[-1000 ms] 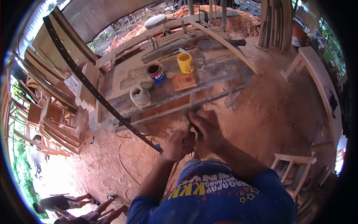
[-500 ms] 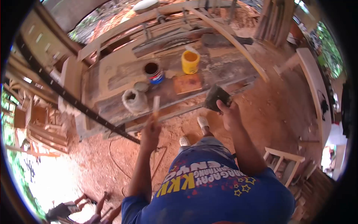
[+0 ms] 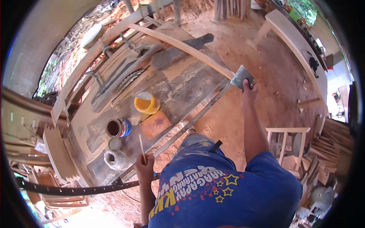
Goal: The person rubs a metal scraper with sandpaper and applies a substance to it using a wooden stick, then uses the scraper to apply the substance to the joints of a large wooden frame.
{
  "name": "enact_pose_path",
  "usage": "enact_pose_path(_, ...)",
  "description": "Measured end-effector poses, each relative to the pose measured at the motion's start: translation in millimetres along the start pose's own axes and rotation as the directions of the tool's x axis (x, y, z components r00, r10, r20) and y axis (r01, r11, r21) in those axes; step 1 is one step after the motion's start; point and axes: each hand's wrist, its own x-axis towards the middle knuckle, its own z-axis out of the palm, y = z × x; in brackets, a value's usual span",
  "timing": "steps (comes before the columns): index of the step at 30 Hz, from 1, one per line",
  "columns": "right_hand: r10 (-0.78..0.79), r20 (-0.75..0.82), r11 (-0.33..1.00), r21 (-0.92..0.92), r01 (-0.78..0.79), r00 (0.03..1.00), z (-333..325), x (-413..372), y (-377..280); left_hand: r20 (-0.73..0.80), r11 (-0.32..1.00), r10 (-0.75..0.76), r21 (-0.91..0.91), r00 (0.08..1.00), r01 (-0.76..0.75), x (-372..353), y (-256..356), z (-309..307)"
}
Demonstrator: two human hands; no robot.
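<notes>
My right hand (image 3: pixel 249 91) is closed on a dark, flat, square plate (image 3: pixel 242 76) with pale smears, held out past the bench's right end near the tip of a long wooden strip. In my left hand (image 3: pixel 144 167) a thin, pale, flat stick (image 3: pixel 142 146) points up; its exact kind I cannot make out. Close by on the bench sit a pale, crumpled open bag (image 3: pixel 117 160) and a round grey lid (image 3: pixel 115 144). Beyond are an open can (image 3: pixel 124 128) with dark contents, a yellow tub (image 3: pixel 147 103) and an orange-brown square board (image 3: pixel 155 124).
The dusty workbench (image 3: pixel 175 85) carries clamps and the long wooden strip (image 3: pixel 182 46). A pale table (image 3: pixel 296 53) stands at the right, and a small wooden frame (image 3: pixel 288 130) lower right. A dark slotted strip (image 3: pixel 76 190) crosses the lower left.
My view has turned to the right, so the bench lies further left. My right hand has swung out to the right with the plate. The stick in my left hand now shows edge-on.
</notes>
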Motion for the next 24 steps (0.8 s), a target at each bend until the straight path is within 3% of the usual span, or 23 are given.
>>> enact_pose_path(4,-0.028,0.092,0.941,-0.333,0.057,0.995,-15,6,-16,0.308,0.971,0.103,0.175,0.946,-0.163,65,102,49)
enact_pose_path(8,0.070,-0.053,0.968,-0.239,-0.081,0.996,-23,6,-5,0.520,0.946,0.237,0.067,0.821,-0.316,150,157,130)
enact_pose_path(10,0.128,-0.077,0.975,-0.172,-0.140,0.989,-28,7,2,0.507,0.902,0.397,-0.061,0.765,-0.428,192,178,190)
enact_pose_path(12,0.143,-0.077,0.985,-0.088,-0.149,0.987,-29,8,5,0.670,0.947,0.232,0.009,0.705,-0.320,215,231,238)
enact_pose_path(14,0.127,-0.053,0.991,-0.042,-0.130,0.990,-28,9,2,0.748,0.983,0.161,-0.064,0.643,-0.171,225,262,282)
enact_pose_path(16,0.121,0.042,0.992,-0.048,-0.119,0.992,-41,19,20,0.784,0.983,0.154,-0.186,0.601,-0.010,229,276,328)
enact_pose_path(17,0.233,0.009,0.963,-0.143,-0.229,0.972,-42,20,11,0.787,0.958,0.175,-0.274,0.591,0.082,235,271,354)
enact_pose_path(18,0.164,0.011,0.986,-0.015,-0.164,0.986,-36,21,14,0.772,0.966,0.107,-0.231,0.627,0.120,240,273,371)
enact_pose_path(19,0.153,0.004,0.988,0.000,-0.153,0.988,-32,21,5,0.752,0.969,0.038,-0.187,0.658,0.159,243,274,384)
enact_pose_path(20,0.127,-0.022,0.992,0.026,-0.127,0.992,-26,19,-6,0.701,0.943,0.081,-0.283,0.708,0.173,240,278,390)
enact_pose_path(21,0.111,-0.035,0.993,0.055,-0.109,0.993,-23,18,-15,0.660,0.940,0.159,-0.329,0.735,0.092,245,268,403)
enact_pose_path(22,0.128,-0.071,0.988,-0.080,-0.133,0.989,-24,18,-18,0.597,0.927,0.230,-0.374,0.768,0.013,248,261,416)
enact_pose_path(24,0.188,-0.128,0.923,-0.317,-0.220,0.974,-22,17,-32,0.619,0.942,0.148,-0.325,0.771,0.080,245,270,418)
